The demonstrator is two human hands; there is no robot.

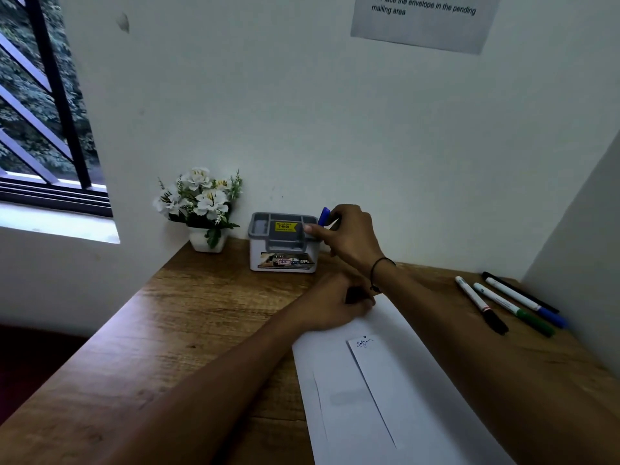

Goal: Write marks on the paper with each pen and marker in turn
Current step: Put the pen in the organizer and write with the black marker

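Observation:
A white paper lies on the wooden desk with a small ink scribble near its top. My left hand rests closed on the paper's far corner, with something dark under its fingers. My right hand is at the right edge of the grey and white pen holder, shut on a blue pen that sticks up above the fingers. Several markers lie at the desk's right: one with a black cap, a green one, a blue one and a thin black pen.
A white pot of artificial white flowers stands left of the pen holder against the wall. A printed sheet hangs on the wall above. A window is at the left, and a side wall closes the desk on the right.

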